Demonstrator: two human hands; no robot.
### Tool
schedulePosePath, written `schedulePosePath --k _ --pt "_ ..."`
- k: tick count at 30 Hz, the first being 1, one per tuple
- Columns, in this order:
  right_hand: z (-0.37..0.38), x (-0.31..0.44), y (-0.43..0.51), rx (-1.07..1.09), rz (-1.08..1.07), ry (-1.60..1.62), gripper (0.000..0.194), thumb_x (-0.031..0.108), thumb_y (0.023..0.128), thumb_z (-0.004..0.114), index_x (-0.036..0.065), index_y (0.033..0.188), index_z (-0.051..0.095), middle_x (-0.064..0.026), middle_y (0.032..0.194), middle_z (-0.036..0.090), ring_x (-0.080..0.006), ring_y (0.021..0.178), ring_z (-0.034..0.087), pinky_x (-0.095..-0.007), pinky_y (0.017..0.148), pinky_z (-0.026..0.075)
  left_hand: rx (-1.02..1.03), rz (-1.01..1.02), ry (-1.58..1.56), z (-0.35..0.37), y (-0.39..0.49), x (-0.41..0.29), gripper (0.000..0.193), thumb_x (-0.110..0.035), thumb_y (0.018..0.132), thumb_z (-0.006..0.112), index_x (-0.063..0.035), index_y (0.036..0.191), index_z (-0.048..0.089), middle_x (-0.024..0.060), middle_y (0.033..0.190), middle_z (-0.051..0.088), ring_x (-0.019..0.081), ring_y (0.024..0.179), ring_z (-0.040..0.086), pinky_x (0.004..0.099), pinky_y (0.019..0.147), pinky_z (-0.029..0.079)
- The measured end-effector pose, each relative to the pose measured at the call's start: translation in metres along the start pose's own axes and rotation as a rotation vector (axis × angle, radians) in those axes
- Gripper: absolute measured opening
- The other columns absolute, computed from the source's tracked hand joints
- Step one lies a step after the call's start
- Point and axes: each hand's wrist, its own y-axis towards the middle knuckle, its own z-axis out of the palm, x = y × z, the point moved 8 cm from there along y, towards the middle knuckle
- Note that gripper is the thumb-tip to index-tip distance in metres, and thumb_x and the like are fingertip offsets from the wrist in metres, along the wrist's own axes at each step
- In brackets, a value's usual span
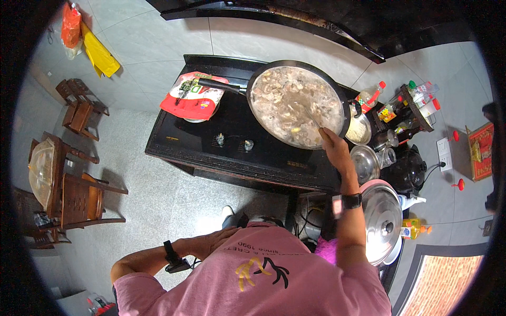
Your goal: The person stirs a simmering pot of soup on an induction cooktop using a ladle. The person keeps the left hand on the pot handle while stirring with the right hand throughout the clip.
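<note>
A large black wok [253, 114] full of cloudy, foamy broth with pieces of meat [272, 85] stands on the right part of a black gas stove [189, 146]. My right hand [335, 147] is closed around the handle of a metal utensil [312, 117] at the wok's near right rim; its far end is under the broth, so its kind cannot be told. My left hand [215, 241] rests flat against the front of my pink shirt and holds nothing visible. The wok's long black handle [219, 84] reaches left over a red and white printed bag [191, 98].
Right of the wok are a metal bowl of pale food [357, 131], another metal bowl [364, 164], a rack of bottles [419, 110], a black electric pot [405, 170] and a large metal lid [381, 225]. A black range hood [284, 15] overhangs the back. Wooden chairs [81, 201] stand left.
</note>
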Motion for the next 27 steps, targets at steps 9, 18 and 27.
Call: schedulePosePath --k 9,18,27 --pt "0.033 -0.019 0.01 -0.029 0.128 0.029 0.044 0.015 0.098 0.059 0.0 0.14 0.06 -0.0201 0.092 0.072 -0.0269 0.078 0.071 -0.0355 0.075 0.056 0.003 0.053 0.108 -0.001 0.001 -0.016 0.079 -0.038 0.107 0.057 -0.0115 0.167 0.015 0.0116 0.173 0.017 0.0238 0.158 0.016 0.0411 0.128 0.016" --pt "0.033 0.037 -0.017 0.081 0.002 -0.171 0.048 0.009 0.092 0.061 0.001 0.14 0.059 -0.0339 0.116 0.067 -0.0459 0.115 0.064 -0.0434 0.095 0.054 0.055 0.276 0.399 0.003 -0.002 -0.033 0.079 -0.038 0.106 0.058 -0.0116 0.167 0.014 0.0117 0.173 0.017 0.0245 0.158 0.017 0.0405 0.128 0.015" --pt "-0.006 0.058 -0.061 0.118 -0.027 -0.098 0.049 0.008 0.093 0.06 0.005 0.141 0.054 -0.0271 0.128 0.064 -0.0468 0.112 0.063 -0.0504 0.093 0.055 0.094 0.277 0.333 0.002 0.005 -0.034 0.083 -0.037 0.105 0.062 -0.0112 0.167 0.014 0.0123 0.173 0.017 0.0255 0.158 0.017 0.0418 0.128 0.016"
